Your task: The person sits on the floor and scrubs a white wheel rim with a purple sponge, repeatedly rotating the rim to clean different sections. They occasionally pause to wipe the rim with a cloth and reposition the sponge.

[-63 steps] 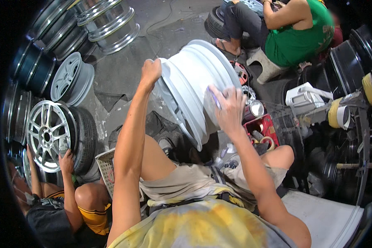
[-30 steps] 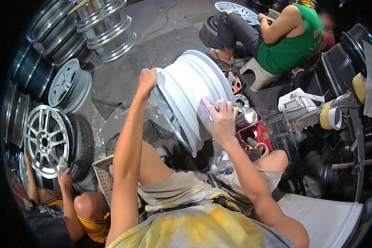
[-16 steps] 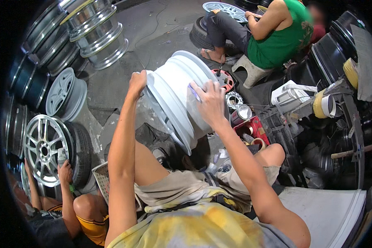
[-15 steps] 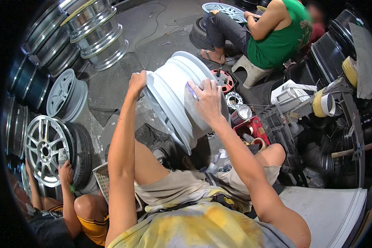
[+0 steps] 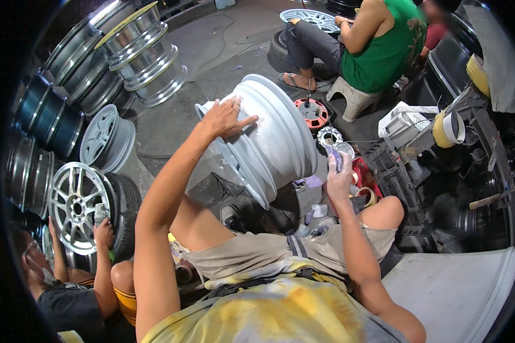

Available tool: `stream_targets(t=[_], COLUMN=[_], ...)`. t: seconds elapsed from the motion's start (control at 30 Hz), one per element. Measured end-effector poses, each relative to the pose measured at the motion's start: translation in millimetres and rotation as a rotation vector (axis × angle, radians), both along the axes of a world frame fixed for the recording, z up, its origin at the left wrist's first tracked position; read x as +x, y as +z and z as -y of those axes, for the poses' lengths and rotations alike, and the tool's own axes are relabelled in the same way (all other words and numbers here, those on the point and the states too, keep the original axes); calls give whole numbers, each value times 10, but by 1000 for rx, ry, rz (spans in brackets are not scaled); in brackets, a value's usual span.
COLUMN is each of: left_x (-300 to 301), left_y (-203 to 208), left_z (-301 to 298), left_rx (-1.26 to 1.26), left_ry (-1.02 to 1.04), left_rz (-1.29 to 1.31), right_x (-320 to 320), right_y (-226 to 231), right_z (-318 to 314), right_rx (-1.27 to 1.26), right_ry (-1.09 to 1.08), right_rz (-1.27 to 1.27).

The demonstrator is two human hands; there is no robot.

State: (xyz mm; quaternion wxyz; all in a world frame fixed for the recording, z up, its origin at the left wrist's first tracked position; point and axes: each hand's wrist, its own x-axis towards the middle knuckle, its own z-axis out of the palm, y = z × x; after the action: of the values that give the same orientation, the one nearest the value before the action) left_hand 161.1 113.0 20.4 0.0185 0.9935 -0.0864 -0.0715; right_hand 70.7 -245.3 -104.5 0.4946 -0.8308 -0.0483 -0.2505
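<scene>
A pale grey-white wheel rim (image 5: 274,134) stands tilted in front of my knees, its smooth barrel facing up. My left hand (image 5: 228,118) lies on the barrel near the left lip, fingers spread and holding nothing. To the right of the rim and apart from it, my right hand (image 5: 341,176) is raised, pinching a small folded piece of purple sandpaper (image 5: 333,155). Below that hand, a red crate (image 5: 367,176) holds rolls of tape. A round metal can (image 5: 344,150) is just behind the fingers, partly hidden by them.
Stacked metal rims (image 5: 149,63) stand at the far left. Nearer, a co-worker holds a tool against a silver spoked wheel (image 5: 77,208). Ahead right, a person in green sits on a stool (image 5: 352,100) by a red reel (image 5: 312,112). A dark metal frame (image 5: 409,197) stands right.
My left hand has let go of the rim's far left lip and now lies spread on the barrel. My right hand has come off the barrel, moving right and toward me with the sandpaper.
</scene>
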Motion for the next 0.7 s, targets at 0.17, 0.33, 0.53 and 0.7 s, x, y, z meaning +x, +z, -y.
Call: stream_targets(t=[0.17,0.33,0.53,0.7], left_x=[-792,-1523,-446,-56], left_y=[-335,-805,-260,-154], left_z=[719,1119,574,417], left_rx=[200,110,28,73], left_ry=[-224,-644,-176,7], left_rz=[256,10,251,138], right_x=[-1,-84,-215,-237], right_y=[-262,-92,-163,-94], right_z=[31,-11,170,114], right_rx=[46,81,29,12], right_ry=[-93,-26,-73,-50], right_rz=[-22,-63,-65,-89])
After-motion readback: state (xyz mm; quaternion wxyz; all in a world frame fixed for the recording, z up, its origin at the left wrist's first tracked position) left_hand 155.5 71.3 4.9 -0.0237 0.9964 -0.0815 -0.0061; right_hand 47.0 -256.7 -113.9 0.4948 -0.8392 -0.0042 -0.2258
